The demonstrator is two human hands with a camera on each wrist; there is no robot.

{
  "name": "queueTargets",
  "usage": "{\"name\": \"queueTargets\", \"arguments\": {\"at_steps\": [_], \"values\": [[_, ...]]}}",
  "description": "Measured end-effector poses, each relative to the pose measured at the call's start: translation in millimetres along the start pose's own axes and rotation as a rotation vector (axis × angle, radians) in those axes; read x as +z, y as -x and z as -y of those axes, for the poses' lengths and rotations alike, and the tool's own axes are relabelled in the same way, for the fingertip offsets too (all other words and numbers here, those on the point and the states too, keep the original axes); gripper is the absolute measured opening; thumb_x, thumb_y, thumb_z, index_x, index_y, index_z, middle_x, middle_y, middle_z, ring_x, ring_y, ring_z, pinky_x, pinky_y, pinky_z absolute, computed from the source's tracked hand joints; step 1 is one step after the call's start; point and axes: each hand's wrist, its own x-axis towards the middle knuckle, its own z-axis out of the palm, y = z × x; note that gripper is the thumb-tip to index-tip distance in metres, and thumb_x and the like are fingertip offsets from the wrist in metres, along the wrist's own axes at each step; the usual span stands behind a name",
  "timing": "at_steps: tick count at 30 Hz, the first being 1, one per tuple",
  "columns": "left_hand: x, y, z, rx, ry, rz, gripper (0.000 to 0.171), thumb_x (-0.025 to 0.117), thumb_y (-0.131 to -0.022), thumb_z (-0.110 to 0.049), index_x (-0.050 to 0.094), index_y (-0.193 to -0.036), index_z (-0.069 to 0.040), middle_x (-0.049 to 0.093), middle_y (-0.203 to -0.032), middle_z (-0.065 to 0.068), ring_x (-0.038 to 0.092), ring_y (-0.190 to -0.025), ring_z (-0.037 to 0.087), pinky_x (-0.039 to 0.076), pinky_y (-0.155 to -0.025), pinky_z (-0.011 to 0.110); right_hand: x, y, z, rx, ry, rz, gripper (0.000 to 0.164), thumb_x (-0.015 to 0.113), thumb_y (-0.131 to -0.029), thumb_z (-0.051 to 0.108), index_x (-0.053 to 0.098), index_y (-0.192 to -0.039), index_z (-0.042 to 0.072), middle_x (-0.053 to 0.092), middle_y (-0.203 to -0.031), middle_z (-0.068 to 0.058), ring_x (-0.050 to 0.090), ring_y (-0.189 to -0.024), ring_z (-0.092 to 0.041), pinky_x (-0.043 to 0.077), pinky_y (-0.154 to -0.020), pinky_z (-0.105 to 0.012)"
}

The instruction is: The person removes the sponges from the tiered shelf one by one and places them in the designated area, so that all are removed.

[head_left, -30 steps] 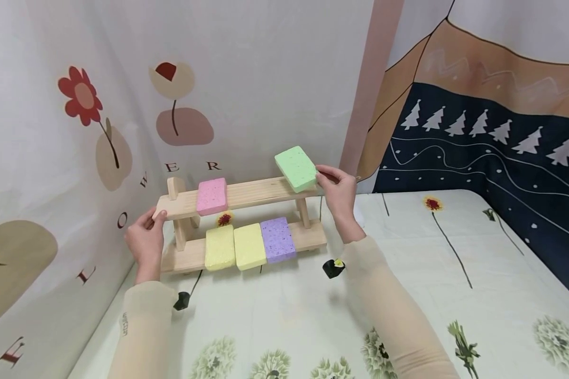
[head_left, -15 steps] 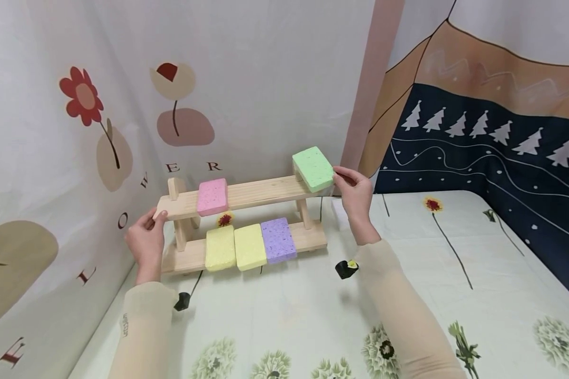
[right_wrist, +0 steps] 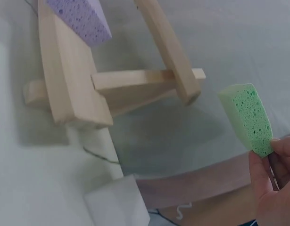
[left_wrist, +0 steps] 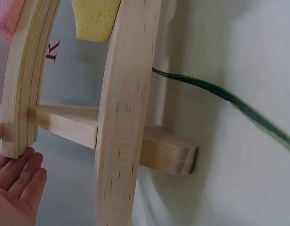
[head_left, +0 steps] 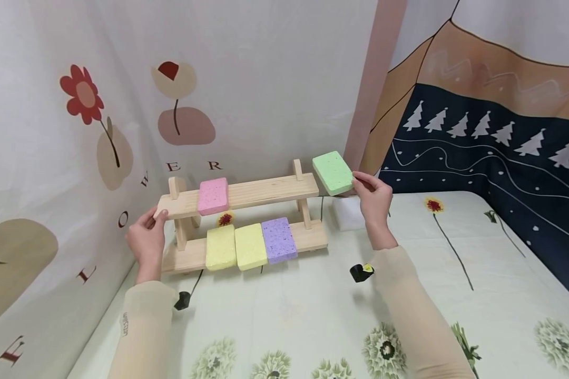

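A green sponge (head_left: 333, 172) is pinched by its right edge in my right hand (head_left: 374, 202), held in the air off the right end of the wooden two-tier rack (head_left: 270, 189). My left hand (head_left: 146, 237) grips the left end of the upper board, thumb on top and fingers underneath, as the left wrist view shows. On that board lies a pink sponge (head_left: 213, 196). Along the lower board, a yellow sponge (head_left: 220, 248), a second yellow sponge (head_left: 251, 246) and a purple sponge (head_left: 278, 240) sit side by side.
A white block (head_left: 348, 214) stands on the table just right of the rack, below the green sponge. The flower-printed cloth (head_left: 284, 310) covers the table. A hanging white fabric wall (head_left: 275, 79) stands close behind the rack, and another printed panel lies to the right.
My right hand has moved rightward with the green sponge, from above the upper board's right end to beyond it. The white block has come into view. My left hand stays on the board.
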Motion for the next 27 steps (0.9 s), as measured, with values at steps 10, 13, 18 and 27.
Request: {"name": "queueTargets", "arguments": {"at_steps": [10,13,18,27], "values": [[1.3,-0.8,-0.3,-0.006,0.004,0.005,0.051,0.060,-0.097,-0.046,0.060,-0.139,-0.017,0.062,-0.137,0.009,0.063,-0.125,0.025,0.052,-0.104,0.038,-19,1,-11,0.048,0.009,-0.067,0.026,0.068,-0.093,0.003,0.071,-0.118,-0.003,0.071,-0.109,-0.013,0.067,-0.087,-0.002,0.056,-0.079,-0.011],[1.3,-0.9,-0.5,-0.005,0.002,0.005,0.051,0.060,-0.096,-0.046,0.059,-0.139,-0.017,0.062,-0.137,0.009,0.063,-0.125,0.025,0.051,-0.105,0.038,-25,0,-15,0.068,0.016,-0.085,0.027,0.068,-0.093,0.004,0.071,-0.119,-0.001,0.070,-0.102,0.000,0.068,-0.090,-0.003,0.056,-0.081,-0.011],[0.2,-0.3,-0.4,0.006,0.007,0.002,0.050,0.062,-0.096,-0.044,0.060,-0.139,-0.017,0.063,-0.136,0.010,0.064,-0.124,0.025,0.052,-0.104,0.039,-35,-2,-23,0.096,0.039,-0.111,0.029,0.069,-0.093,0.006,0.071,-0.121,0.000,0.067,-0.096,0.008,0.065,-0.087,0.001,0.055,-0.081,-0.011],[0.0,-1.8,0.0,0.001,0.014,0.004,0.050,0.061,-0.097,-0.044,0.060,-0.138,-0.017,0.063,-0.136,0.009,0.063,-0.125,0.024,0.052,-0.105,0.036,-51,-4,-37,0.153,0.060,-0.154,0.030,0.069,-0.093,0.006,0.070,-0.122,0.001,0.068,-0.100,0.006,0.063,-0.086,0.004,0.054,-0.080,-0.008]]}}
